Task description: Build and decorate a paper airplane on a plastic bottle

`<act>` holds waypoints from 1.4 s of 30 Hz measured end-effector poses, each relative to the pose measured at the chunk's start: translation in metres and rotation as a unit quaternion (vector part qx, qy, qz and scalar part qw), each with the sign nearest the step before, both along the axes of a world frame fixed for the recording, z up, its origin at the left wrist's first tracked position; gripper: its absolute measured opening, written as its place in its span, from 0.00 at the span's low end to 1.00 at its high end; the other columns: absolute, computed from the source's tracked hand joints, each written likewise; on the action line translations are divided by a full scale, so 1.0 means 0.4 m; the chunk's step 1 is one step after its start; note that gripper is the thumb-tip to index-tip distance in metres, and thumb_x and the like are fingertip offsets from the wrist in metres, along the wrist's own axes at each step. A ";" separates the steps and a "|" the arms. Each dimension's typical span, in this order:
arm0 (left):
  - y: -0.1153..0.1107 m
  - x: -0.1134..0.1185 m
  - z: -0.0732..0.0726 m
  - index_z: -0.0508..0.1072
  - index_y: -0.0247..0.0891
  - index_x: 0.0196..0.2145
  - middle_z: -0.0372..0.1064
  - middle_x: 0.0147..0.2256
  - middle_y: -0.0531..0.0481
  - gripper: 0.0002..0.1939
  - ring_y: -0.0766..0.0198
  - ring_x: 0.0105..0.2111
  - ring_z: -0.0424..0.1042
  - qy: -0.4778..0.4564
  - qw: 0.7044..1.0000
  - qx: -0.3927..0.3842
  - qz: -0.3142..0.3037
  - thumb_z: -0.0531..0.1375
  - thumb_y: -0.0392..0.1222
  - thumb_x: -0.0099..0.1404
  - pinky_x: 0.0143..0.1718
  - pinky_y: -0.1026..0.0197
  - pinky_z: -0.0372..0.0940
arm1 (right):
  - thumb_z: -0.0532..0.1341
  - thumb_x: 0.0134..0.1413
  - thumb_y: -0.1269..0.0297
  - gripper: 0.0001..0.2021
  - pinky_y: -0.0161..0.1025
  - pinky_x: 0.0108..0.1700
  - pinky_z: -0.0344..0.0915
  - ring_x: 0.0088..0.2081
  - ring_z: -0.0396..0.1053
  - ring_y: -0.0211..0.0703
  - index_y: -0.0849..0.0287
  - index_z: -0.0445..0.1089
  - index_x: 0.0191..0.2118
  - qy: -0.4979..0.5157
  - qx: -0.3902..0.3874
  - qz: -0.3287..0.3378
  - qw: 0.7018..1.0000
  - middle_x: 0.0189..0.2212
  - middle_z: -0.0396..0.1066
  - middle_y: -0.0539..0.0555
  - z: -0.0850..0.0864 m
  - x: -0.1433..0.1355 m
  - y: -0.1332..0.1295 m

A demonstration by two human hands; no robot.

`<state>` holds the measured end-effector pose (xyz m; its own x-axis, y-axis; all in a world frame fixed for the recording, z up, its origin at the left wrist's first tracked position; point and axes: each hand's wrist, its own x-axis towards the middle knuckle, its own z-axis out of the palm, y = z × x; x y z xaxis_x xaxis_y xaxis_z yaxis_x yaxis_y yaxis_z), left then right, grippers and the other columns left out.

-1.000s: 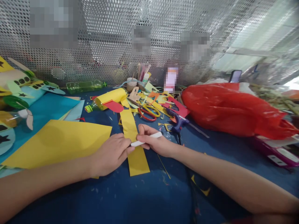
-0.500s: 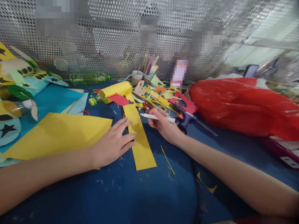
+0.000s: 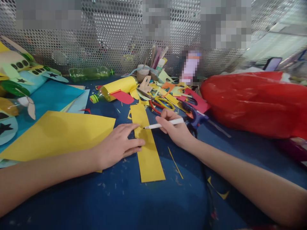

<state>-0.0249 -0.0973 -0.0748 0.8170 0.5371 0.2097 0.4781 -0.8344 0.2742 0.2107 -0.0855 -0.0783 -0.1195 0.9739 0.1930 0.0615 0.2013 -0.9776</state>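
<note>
A long yellow paper strip [image 3: 151, 161] lies on the blue table, its far end near the scissors. My left hand [image 3: 120, 143] rests with spread fingers on the strip's left side, pressing on it and holding nothing. In my right hand [image 3: 176, 127] is a white pen [image 3: 159, 124], gripped between thumb and fingers. Its dark tip is at the strip's surface, just beyond my left fingertips. Beside my left hand lies a large yellow sheet [image 3: 59, 135], partly under my left forearm.
Scissors [image 3: 165, 103] and paper scraps lie beyond the strip. A yellow-wrapped bottle [image 3: 120, 88] is behind my left hand. A glue gun [image 3: 196, 118] sits past my right hand, near a red plastic bag [image 3: 251, 102]. Decorated bottles [image 3: 26, 80] stand at left.
The pen tip has come down from above the strip's right edge onto the strip. My right hand is slightly lower, and the view has shifted a little.
</note>
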 end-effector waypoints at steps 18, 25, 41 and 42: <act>0.001 0.004 -0.005 0.77 0.46 0.47 0.59 0.61 0.40 0.17 0.45 0.62 0.57 -0.014 1.000 -0.002 0.005 0.50 0.50 0.73 0.57 0.39 0.60 | 0.64 0.56 0.55 0.17 0.35 0.21 0.47 0.16 0.51 0.31 0.54 0.56 0.25 -0.051 0.007 0.018 0.999 0.12 0.57 0.41 0.004 -0.009 -0.001; 0.002 0.004 -0.003 0.76 0.46 0.48 0.58 0.61 0.38 0.19 0.43 0.61 0.57 -0.004 1.000 0.007 -0.001 0.48 0.50 0.74 0.57 0.38 0.60 | 0.66 0.54 0.53 0.18 0.35 0.21 0.49 0.16 0.54 0.31 0.55 0.58 0.25 -0.067 0.003 0.047 0.997 0.12 0.60 0.41 0.005 -0.015 -0.001; 0.003 0.004 -0.011 0.76 0.46 0.49 0.58 0.60 0.39 0.19 0.43 0.61 0.57 -0.007 1.000 0.009 0.003 0.48 0.50 0.74 0.57 0.38 0.60 | 0.65 0.54 0.60 0.17 0.34 0.19 0.45 0.13 0.51 0.29 0.55 0.58 0.22 -0.059 -0.026 0.064 0.996 0.10 0.57 0.41 0.019 -0.007 -0.005; 0.003 0.004 -0.011 0.76 0.46 0.49 0.58 0.60 0.38 0.19 0.43 0.61 0.57 -0.006 1.000 0.006 0.003 0.48 0.50 0.74 0.57 0.38 0.60 | 0.64 0.54 0.62 0.16 0.34 0.18 0.44 0.13 0.50 0.29 0.55 0.58 0.22 -0.055 -0.025 0.055 0.997 0.10 0.57 0.41 0.018 -0.005 -0.006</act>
<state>-0.0233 -0.0963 -0.0792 0.8118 0.5384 0.2261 0.4791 -0.8354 0.2693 0.2086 -0.0879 -0.0710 -0.2440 0.9619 0.1235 0.1495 0.1631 -0.9752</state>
